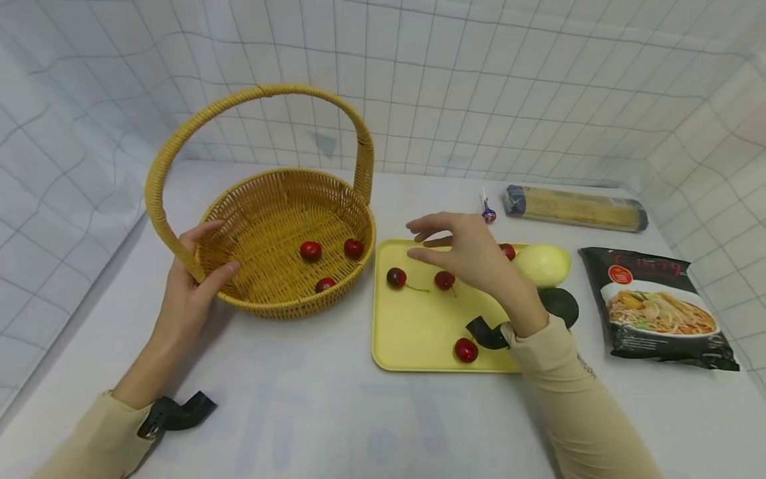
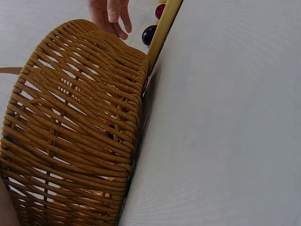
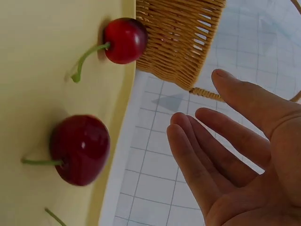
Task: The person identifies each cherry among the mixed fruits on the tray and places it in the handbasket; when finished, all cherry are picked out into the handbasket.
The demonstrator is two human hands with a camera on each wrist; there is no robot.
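Observation:
My left hand (image 1: 188, 283) grips the left rim of a yellow wicker basket (image 1: 296, 308), fingers and thumb over the edge by the handle's foot. Inside the basket lie a cherry (image 1: 310, 251), a second cherry (image 1: 353, 249) and a third cherry (image 1: 325, 285). Over the back of a yellow tray (image 1: 419, 332) hovers my right hand (image 1: 473, 256), fingers apart and holding nothing. Near it on the tray are stemmed cherries (image 1: 396, 278), two of them large in the right wrist view. Another cherry (image 1: 465, 350) sits near the tray's front edge; one more (image 1: 508, 251) is partly behind the right hand.
At the tray's right side are a pale yellow-green fruit (image 1: 543, 266) and a dark green, avocado-like one (image 1: 559, 306), partly hidden. Beyond them lie a black noodle packet (image 1: 661, 309), a wrapped bundle of dry noodles (image 1: 574, 208) and a lollipop (image 1: 488, 214). The basket's tall handle (image 1: 269, 91) arches upward.

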